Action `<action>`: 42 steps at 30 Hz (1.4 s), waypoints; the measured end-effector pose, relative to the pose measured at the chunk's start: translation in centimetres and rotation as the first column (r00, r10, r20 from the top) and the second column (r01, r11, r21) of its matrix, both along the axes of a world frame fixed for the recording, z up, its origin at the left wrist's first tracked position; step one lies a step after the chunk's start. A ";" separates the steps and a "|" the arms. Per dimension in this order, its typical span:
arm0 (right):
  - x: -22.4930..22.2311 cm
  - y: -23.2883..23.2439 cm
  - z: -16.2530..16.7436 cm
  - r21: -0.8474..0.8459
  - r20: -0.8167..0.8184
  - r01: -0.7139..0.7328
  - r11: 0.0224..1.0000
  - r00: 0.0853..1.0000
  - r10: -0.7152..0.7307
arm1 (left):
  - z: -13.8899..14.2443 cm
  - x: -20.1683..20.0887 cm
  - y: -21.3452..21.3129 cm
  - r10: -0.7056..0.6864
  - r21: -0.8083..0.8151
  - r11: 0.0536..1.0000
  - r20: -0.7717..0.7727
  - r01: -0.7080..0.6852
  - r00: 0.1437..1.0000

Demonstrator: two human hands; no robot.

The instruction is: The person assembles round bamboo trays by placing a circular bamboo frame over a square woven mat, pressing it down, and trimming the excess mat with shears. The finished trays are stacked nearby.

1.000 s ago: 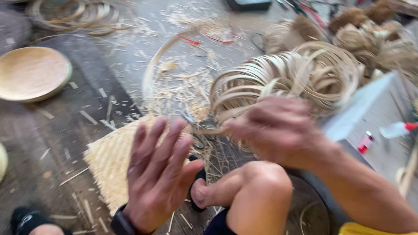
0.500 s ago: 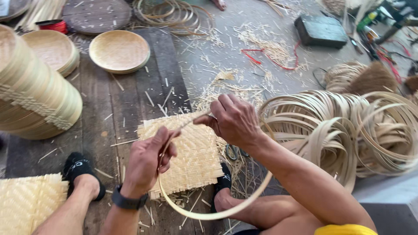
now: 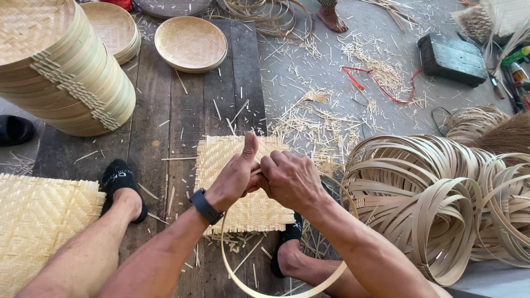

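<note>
Left hand [image 3: 234, 177] and right hand [image 3: 291, 180] closed together on top of bamboo hoop [image 3: 243, 280], loop hanging below toward body, above woven mat [image 3: 221, 157]

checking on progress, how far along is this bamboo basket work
Done: a tall stack of finished woven trays and two round shallow baskets. In hand: left hand and right hand pinch a bamboo hoop closed over a flat woven mat. Left: another mat and many loose bamboo rings sit unused.

Head view, steeply downward, close
</note>
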State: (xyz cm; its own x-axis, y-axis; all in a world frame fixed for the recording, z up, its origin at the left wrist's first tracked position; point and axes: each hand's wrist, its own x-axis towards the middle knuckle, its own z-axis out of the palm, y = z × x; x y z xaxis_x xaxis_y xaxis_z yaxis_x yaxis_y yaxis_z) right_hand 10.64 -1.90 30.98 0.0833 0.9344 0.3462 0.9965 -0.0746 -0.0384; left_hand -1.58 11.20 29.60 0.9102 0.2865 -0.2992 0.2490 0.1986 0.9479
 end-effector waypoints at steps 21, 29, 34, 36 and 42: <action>9.2 -3.3 -5.8 0.142 -0.864 0.516 0.845 -0.352 0.360 | -5.3 -5.0 7.8 0.604 -0.606 0.685 0.163 -0.404 0.780; 9.2 -3.4 -6.7 0.156 -0.864 0.414 0.897 -0.383 0.327 | -6.9 -4.9 10.1 0.568 -0.682 0.619 0.047 -0.389 0.821; 8.9 -3.7 -7.4 0.125 -0.911 0.462 0.878 -0.298 0.286 | -7.4 -5.0 9.0 0.663 -0.728 0.533 0.045 -0.430 0.747; 8.9 -4.0 -7.9 0.131 -0.942 0.402 0.906 -0.235 0.240 | -7.2 -5.2 9.1 0.714 -0.667 0.530 0.018 -0.524 0.700; 9.3 -4.0 -10.0 0.096 -0.928 0.351 0.932 -0.308 0.211 | -8.0 -5.0 9.5 0.716 -0.730 0.544 0.147 -0.413 0.683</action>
State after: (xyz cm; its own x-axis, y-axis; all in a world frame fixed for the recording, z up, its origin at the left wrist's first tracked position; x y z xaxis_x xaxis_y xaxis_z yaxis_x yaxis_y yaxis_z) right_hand 19.89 -5.93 20.96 0.6082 0.7857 -0.1128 -0.3668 0.1521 -0.9178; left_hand -6.56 20.66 21.65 0.6836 0.6762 -0.2748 -0.4832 0.7014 0.5239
